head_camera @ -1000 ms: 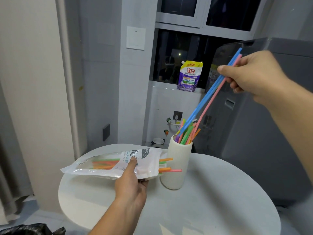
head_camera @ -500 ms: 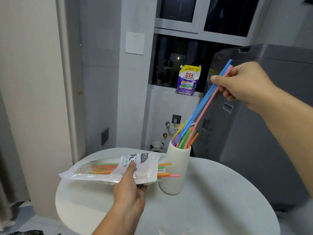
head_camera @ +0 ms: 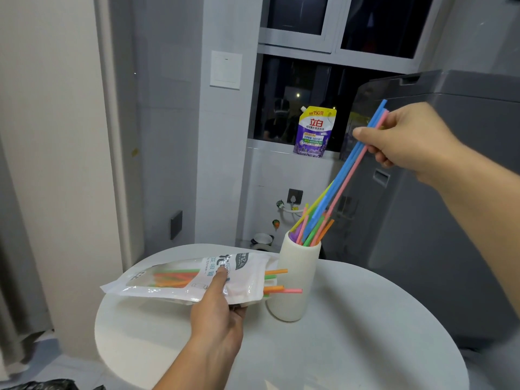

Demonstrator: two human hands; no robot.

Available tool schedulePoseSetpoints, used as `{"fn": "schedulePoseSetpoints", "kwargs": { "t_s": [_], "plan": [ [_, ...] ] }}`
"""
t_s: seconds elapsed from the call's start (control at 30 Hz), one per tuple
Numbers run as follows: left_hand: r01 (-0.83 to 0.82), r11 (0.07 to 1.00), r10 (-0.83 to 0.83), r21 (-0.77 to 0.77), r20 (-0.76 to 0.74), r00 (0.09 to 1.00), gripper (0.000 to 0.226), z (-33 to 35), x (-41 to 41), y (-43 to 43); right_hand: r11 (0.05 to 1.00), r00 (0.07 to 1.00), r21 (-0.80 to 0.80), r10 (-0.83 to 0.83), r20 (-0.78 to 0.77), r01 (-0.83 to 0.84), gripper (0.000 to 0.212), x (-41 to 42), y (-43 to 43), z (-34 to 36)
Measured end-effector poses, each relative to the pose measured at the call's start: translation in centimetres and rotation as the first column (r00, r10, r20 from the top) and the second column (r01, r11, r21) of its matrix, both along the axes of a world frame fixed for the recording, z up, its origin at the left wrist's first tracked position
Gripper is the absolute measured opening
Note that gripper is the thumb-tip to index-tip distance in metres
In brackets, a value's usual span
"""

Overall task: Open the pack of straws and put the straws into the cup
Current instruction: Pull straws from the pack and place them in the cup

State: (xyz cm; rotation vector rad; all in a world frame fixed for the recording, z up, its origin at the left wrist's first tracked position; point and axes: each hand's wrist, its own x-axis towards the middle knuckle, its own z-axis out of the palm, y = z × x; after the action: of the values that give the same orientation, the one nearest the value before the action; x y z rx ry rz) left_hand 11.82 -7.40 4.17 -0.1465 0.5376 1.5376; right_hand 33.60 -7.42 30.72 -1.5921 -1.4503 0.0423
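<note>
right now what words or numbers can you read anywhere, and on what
"150克" on the purple pouch on the window sill, at its top.
"立白" in large red characters on the same pouch; the small lines below are too blurred to read.
"Straw" on the straw pack, beside "吸管"; the rest is partly hidden by the left hand or blurred.

Printed on the purple and white stand-up refill pouch [head_camera: 313, 133] on the window ledge: large red "立白", and "150克" in red on a yellow band at the top; smaller lines below too small to read. On the white plastic straw pack [head_camera: 197, 277]: Chinese "吸管" and part of the word "Straw".
</note>
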Motion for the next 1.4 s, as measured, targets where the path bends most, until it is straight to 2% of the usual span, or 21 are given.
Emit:
{"fn": "schedulePoseSetpoints", "kwargs": {
  "t_s": [0.4, 0.57, 0.73, 1.1, 1.4],
  "plan": [
    [0.024, 1.000, -0.025, -0.006, -0.070, 0.997, 0.038, -0.1, 0.1, -0.2, 0.998, 0.999, -0.051, 0.034, 0.036, -0.032, 0.026, -0.8, 1.1, 0.5],
    [0.019, 1.000, -0.019, -0.002, -0.067, 0.998, 0.040, 0.0, 0.0, -0.2, 0.998, 0.998, -0.052, 0.035, 0.050, -0.032, 0.027, -1.0, 1.6, 0.7],
    [0.025, 1.000, -0.025, -0.006, -0.060, 0.998, 0.040, 0.1, 0.1, -0.2, 0.995, 0.989, -0.090, 0.050, 0.141, -0.037, 0.025, -1.3, 1.8, 0.4],
    [0.015, 1.000, -0.015, 0.005, -0.061, 0.998, 0.041, -0.1, 0.1, -0.3, 0.996, 0.991, -0.066, 0.060, 0.123, -0.053, 0.027, -0.8, 1.9, 0.5],
    [0.020, 1.000, -0.020, -0.003, -0.044, 0.999, 0.041, -0.2, 0.2, -0.2, 0.989, 0.978, -0.134, 0.094, 0.188, -0.069, 0.025, -1.2, 1.3, 0.6]
  ]
}}
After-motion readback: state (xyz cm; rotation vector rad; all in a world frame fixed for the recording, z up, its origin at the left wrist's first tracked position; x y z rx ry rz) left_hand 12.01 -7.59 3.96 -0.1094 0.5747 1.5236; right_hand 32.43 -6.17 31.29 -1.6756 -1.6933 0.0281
